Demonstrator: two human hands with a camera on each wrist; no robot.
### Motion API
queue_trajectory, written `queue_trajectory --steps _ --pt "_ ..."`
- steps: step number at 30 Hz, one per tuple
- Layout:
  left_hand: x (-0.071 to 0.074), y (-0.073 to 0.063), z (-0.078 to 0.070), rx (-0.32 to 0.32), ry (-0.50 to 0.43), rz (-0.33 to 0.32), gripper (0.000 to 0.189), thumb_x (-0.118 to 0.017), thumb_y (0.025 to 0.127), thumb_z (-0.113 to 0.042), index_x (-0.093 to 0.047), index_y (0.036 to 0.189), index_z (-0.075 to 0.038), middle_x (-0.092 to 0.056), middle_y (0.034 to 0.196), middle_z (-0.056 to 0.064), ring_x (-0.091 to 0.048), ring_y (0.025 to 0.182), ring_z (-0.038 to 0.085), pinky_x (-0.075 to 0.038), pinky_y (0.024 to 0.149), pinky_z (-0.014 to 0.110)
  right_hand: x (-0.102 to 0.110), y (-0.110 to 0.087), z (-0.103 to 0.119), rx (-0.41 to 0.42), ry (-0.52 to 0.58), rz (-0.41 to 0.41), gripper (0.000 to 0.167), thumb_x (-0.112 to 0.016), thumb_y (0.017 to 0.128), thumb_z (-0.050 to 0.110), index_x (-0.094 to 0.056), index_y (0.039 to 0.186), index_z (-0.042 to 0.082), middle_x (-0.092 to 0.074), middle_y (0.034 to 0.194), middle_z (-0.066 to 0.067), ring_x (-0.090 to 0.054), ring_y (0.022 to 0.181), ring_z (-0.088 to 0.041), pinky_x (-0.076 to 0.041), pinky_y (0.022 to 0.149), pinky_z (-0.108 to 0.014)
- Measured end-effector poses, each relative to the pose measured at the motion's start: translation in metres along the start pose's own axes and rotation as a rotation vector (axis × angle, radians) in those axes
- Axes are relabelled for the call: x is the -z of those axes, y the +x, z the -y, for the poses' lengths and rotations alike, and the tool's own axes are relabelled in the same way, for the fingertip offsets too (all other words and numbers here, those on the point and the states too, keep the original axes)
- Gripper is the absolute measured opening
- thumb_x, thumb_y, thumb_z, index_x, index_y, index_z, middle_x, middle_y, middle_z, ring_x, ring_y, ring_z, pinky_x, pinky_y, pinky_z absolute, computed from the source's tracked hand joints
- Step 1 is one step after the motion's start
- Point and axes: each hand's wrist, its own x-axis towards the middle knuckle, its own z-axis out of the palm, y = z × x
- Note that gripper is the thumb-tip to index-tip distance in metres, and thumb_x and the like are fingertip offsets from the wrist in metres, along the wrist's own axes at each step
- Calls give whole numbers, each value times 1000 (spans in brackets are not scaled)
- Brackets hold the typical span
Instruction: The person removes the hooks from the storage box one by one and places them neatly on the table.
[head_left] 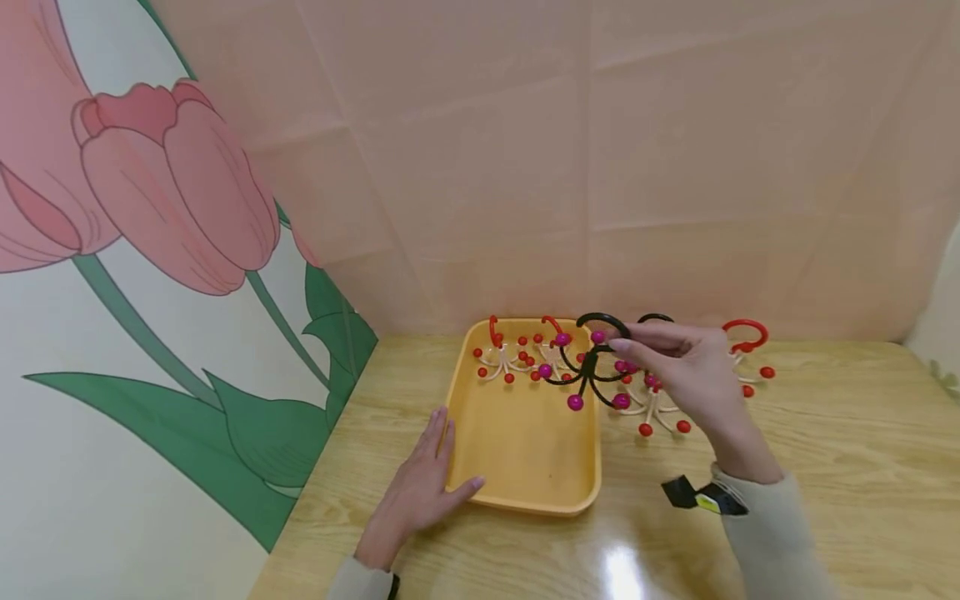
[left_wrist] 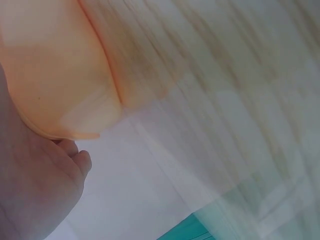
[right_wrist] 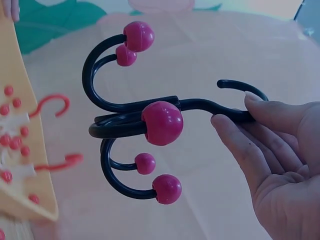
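Note:
My right hand [head_left: 693, 375] pinches the hook end of a black multi-arm hanger [right_wrist: 135, 107] with magenta ball tips between thumb and fingers. The hanger is held up over the right side of a yellow tray [head_left: 517, 458]. At the tray's left side lies my left hand [head_left: 420, 492], its fingers straight along the outer wall and its thumb by the front corner. Inside the tray, toward the back, are a white hanger [head_left: 503, 362] with red balls and a red hook, and a similar one [head_left: 552, 323] partly hidden by the black hanger.
Right of the tray, a white hanger [head_left: 654, 410] with red balls and a black hook lies on the wooden table [head_left: 847, 433]. Behind my right hand, another with a red hook [head_left: 757, 329] is partly hidden. A pink cloth [head_left: 487, 167] hangs behind; a tulip-printed wall [head_left: 172, 333] stands left.

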Motion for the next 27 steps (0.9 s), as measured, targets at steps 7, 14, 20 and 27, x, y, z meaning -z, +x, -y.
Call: queue_trajectory --steps 7,14,20,27 --pt "1 0 1 -29 12 -22 108 -41 97 -82 -17 168 -5 1 180 12 -1 168 26 -29 132 47 38 -11 -9 -32 -85 -70 32 -81 93 13 -77 121 -1 -80 97 24 -77 84 3 -56 63 -14" --pt "-1 -1 2 -20 7 -3 108 -39 96 -83 -15 169 -6 4 180 9 2 168 23 -28 132 47 71 -29 -20 -159 -131 -112 37 -79 96 20 -75 129 4 -80 98 26 -77 83 2 -50 64 -14" --pt "0 -2 1 -20 5 -3 107 -39 97 -82 -15 169 -6 4 180 10 0 168 25 -30 131 48 94 -40 -33 -243 -226 -169 43 -82 93 29 -75 130 8 -78 94 30 -73 84 8 -48 72 -6" --pt "2 -1 1 -32 4 -18 107 -40 98 -81 -17 168 -4 1 180 12 -2 168 27 -30 131 49 108 -47 -47 -230 -265 -224 43 -81 94 28 -75 129 3 -76 87 32 -70 81 16 -47 69 -2"
